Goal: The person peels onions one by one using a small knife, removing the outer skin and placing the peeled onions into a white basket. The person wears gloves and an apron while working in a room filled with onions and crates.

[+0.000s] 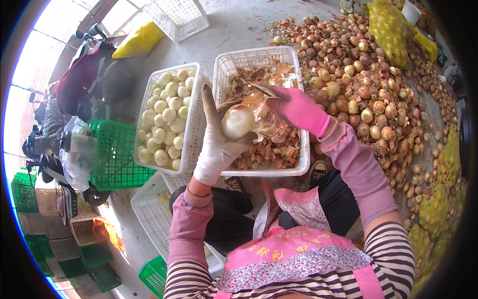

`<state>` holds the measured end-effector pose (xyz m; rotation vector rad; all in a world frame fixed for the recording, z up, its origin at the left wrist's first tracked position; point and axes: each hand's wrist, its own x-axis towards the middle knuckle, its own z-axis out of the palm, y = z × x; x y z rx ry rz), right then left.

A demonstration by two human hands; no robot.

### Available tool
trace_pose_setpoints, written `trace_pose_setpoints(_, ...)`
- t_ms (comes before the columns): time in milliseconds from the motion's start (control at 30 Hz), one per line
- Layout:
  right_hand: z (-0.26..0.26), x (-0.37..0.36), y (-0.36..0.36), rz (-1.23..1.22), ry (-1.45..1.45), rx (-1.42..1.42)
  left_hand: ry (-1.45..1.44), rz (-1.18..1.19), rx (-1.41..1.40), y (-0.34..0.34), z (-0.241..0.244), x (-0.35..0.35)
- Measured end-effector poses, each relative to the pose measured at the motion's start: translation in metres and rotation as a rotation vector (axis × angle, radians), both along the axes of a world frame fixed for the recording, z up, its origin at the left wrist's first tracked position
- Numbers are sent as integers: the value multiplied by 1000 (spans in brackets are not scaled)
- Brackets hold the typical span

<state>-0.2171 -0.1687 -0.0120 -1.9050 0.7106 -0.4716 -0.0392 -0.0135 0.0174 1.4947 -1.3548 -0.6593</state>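
My left hand [220, 138], in a white glove with soiled fingers, holds a peeled white onion [238, 122] between thumb and fingers, with the index finger sticking out. My right hand [295, 108], in a pink glove, is closed on a small knife [261, 89] just right of the onion. Both hands are over a white plastic crate [269, 173] heaped with brown onion skins [248, 159]. To the left, a second white crate [194, 123] is filled with peeled onions [168, 114].
Unpeeled onions [373, 101] lie in a large pile at the right, beside yellow mesh sacks [392, 33]. A green crate [115, 153] and a scooter [87, 74] stand at the left. Another white crate [149, 216] is by my left knee. An empty-looking white crate [181, 18] sits at the top.
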Motion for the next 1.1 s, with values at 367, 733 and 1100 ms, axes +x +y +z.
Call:
trace_pose_setpoints(367, 26, 2, 26, 161, -375, 88, 136, -134, -134, -1, -7, 12)
trace_pose_setpoints(733, -1, 2, -29, -224, 173, -8, 81, -198, -74, 1, -7, 15)
trace_pose_setpoints(1100, 17, 14, 36, 312, -390, 788, 926, -150, -61, 4, -4, -3)
